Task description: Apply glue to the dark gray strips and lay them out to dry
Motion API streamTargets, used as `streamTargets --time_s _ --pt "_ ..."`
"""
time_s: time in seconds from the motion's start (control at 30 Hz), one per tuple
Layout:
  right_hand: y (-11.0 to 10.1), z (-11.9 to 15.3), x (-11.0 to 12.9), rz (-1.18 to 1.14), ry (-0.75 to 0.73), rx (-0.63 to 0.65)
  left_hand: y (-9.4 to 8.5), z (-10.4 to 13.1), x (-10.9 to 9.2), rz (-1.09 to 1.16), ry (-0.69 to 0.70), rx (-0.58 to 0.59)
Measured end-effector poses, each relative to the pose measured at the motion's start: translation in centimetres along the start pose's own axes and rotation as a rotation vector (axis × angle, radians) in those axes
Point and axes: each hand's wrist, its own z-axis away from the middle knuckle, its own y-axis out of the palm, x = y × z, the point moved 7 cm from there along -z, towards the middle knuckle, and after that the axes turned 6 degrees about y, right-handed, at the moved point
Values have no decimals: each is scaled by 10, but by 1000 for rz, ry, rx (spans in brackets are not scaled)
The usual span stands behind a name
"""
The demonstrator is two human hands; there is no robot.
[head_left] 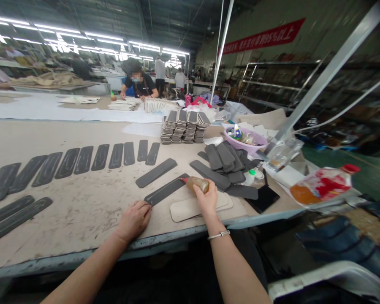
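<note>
My right hand is wrapped round a glue bottle, tipped on its side with its red nozzle at the upper part of a dark grey strip. A thin shiny line runs along that strip. At the strip's lower left end rests my left hand, its fingers bent together over the end; whether they pinch it is hard to see. Another dark strip lies just above. Beige strips lie beneath and beside my right hand.
Dark pieces with shiny outlines form a row at the left. Stacked pieces, a loose dark pile and a purple basin stand beyond. A bottle with orange liquid lies right. A person works across the table.
</note>
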Motion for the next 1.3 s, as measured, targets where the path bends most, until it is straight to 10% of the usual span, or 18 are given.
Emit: streamTargets --time_s 0.33,0.8,1.3 --pt "-9 -5 3 26 -42 -66 -6 0 -4 2 28 -49" --pt "40 62 40 -196 -102 452 -8 -3 -5 7 -19 16" --pt "11 40 29 -101 -16 393 -9 -5 -5 -27 -16 22"
